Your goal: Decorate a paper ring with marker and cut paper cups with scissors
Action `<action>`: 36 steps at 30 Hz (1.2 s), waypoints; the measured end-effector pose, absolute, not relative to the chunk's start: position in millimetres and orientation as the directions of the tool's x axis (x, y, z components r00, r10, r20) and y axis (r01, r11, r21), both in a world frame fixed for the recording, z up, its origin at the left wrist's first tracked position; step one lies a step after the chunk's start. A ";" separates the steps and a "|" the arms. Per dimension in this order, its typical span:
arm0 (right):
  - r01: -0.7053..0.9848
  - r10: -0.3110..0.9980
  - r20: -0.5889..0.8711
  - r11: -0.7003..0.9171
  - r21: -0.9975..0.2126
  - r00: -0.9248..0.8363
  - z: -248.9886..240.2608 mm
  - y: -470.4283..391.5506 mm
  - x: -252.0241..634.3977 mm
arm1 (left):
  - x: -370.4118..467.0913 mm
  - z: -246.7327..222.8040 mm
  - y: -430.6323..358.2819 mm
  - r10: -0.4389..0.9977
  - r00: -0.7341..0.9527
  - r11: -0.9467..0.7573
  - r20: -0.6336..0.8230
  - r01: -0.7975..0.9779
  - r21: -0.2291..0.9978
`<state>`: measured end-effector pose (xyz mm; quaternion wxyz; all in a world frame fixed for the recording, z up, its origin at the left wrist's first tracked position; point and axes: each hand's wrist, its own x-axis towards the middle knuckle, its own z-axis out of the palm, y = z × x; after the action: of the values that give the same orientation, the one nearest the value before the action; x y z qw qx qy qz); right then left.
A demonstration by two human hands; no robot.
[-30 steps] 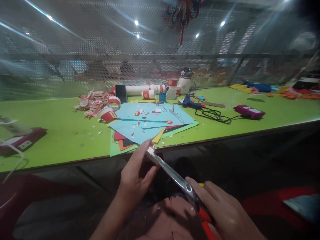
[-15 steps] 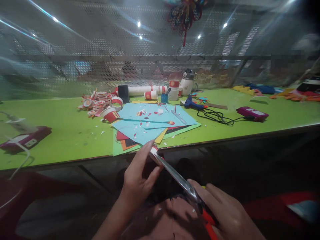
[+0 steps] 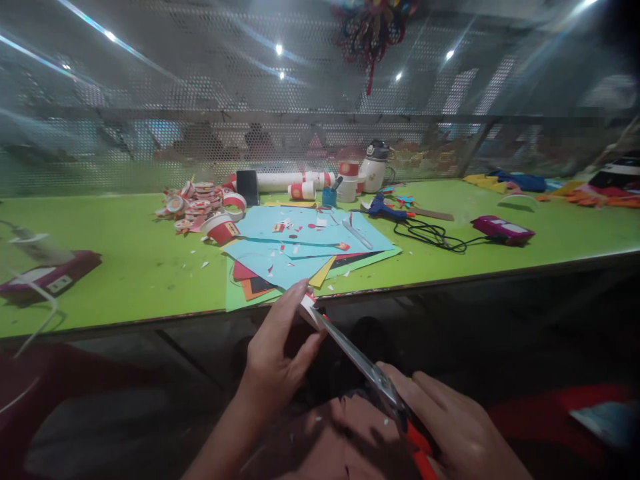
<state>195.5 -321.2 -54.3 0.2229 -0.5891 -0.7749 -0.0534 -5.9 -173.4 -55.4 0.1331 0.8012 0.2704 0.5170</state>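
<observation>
My left hand (image 3: 280,340) pinches a small white and red paper piece (image 3: 311,308) between fingertips and thumb, just off the table's front edge. My right hand (image 3: 445,413) is wrapped round the red handles of a pair of scissors (image 3: 363,363). Their long metal blades point up and left, with the tips at the paper piece. Whether the blades grip the paper cannot be made out. Beyond the hands, light blue paper sheets (image 3: 310,260) lie over coloured sheets, with small red and white scraps on top.
A cut paper cup (image 3: 220,229) and a heap of cup pieces (image 3: 195,207) lie left of the sheets. Behind stand a blue pot (image 3: 329,197), stacked cups (image 3: 347,183) and a bottle (image 3: 375,167). At right are a blue glue gun (image 3: 387,208), its cable and a purple power strip (image 3: 505,229).
The scissor blades have shifted slightly at the paper piece, and more of its red and white edge shows. Both hands stay nearly in place.
</observation>
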 end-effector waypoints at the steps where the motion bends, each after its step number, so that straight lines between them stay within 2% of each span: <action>1: 0.938 0.891 0.406 0.297 -0.179 -0.205 -54.0 -321.2 195.5 | -6.5 -54.6 -173.1 0.559 0.328 -0.825 0.761 0.308 0.474; 6: 0.949 0.888 0.419 0.274 -0.155 -0.188 -50.8 -321.3 194.5 | -8.2 -52.2 -172.3 0.538 0.340 -0.837 0.771 0.325 0.441; 18: 0.948 0.860 0.428 0.317 -0.023 -0.277 -44.9 -321.9 201.0 | -9.9 -51.1 -171.2 0.492 0.356 -0.863 0.795 0.322 0.390; 24: 0.946 0.864 0.435 0.315 -0.073 -0.254 -48.3 -320.9 198.5 | -8.7 -53.0 -170.7 0.500 0.347 -0.858 0.793 0.322 0.400; 30: 0.936 0.898 0.384 0.302 -0.184 -0.214 -52.2 -322.5 197.1 | -7.7 -54.4 -171.5 0.522 0.333 -0.846 0.785 0.320 0.427; 36: 0.934 0.906 0.379 0.286 -0.213 -0.191 -50.9 -324.7 199.0 | -9.4 -55.2 -173.2 0.569 0.333 -0.820 0.752 0.297 0.489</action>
<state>199.0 -324.7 -50.9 0.2205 -0.5967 -0.7709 -0.0325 -9.4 -173.2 -55.2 0.1332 0.8054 0.2688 0.5113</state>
